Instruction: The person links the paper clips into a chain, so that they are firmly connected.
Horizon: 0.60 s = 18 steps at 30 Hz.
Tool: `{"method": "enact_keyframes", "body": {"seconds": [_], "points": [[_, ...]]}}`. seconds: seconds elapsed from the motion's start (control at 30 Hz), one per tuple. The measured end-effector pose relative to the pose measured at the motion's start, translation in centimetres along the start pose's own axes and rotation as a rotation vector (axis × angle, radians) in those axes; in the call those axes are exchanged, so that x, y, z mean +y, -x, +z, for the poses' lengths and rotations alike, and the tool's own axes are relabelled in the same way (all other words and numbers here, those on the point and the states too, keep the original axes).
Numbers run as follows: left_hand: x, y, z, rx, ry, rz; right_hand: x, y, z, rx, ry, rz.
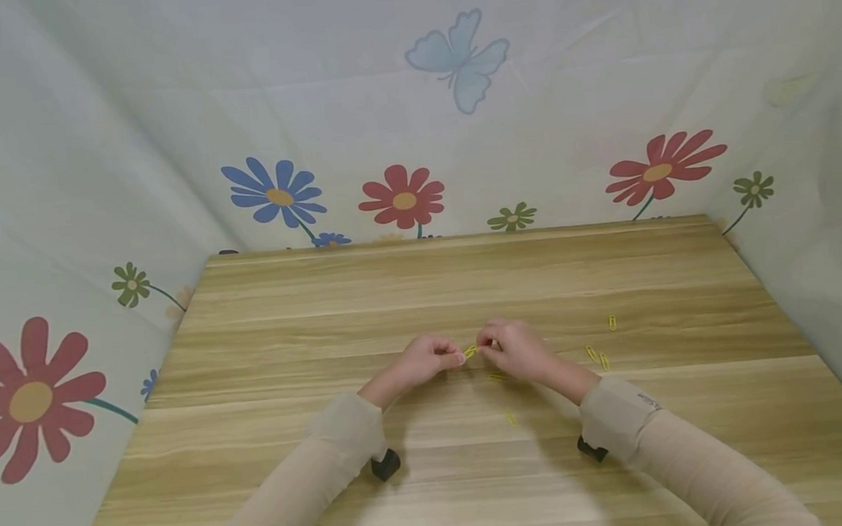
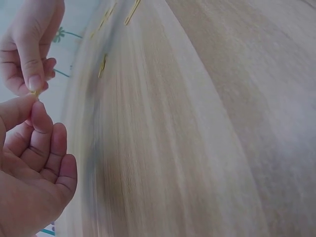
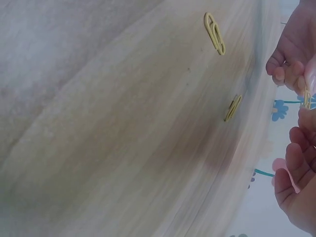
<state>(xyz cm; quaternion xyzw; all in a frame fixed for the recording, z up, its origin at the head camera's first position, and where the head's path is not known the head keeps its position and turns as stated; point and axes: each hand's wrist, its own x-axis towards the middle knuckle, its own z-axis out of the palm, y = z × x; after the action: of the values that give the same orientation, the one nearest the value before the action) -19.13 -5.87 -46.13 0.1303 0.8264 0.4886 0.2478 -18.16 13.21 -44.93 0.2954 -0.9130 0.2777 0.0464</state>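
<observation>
Centrally, a small yellow paperclip piece (image 1: 471,351) raised between the two hands above the wooden table (image 1: 681,263); the left hand (image 1: 427,359) pinches one end between thumb and forefinger, its remaining fingers loosely curled, as the left wrist view shows; the right hand (image 1: 516,348) pinches the opposite end, likewise with thumb and forefinger; whether the piece is a single clip or two hooked together cannot be told, the fingertips covering much of it; judged from this pose, the step in hand is fine two-handed work on the wire, best done with the left pinch as a firm anchor and the right making only small turns; the grip should sit at the very ends, so that the loops between remain visible and free; light pressure is preferable, since thin wire would probably bend or spring out if pulled hard; a low working height over the table would shorten any drop; on the tabletop, a near clip (image 1: 512,418) lies toward the person, more yellow wire (image 1: 498,376) lies close by the right hand, and three loose clips (image 1: 604,360) lie farther to the right, within apparent easy reach
</observation>
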Motion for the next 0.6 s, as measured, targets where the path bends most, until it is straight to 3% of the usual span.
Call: {"method": "enact_keyframes", "body": {"seconds": [0.2, 0.6], "points": [[-0.21, 0.0, -0.01, 0.007, 0.0, -0.001, 0.22, 0.02, -0.22, -0.006, -0.013, 0.04], [-0.65, 0.1, -0.37, 0.021, 0.014, -0.016, 0.61, 0.14, -0.48, -0.001, -0.007, 0.006]]}}
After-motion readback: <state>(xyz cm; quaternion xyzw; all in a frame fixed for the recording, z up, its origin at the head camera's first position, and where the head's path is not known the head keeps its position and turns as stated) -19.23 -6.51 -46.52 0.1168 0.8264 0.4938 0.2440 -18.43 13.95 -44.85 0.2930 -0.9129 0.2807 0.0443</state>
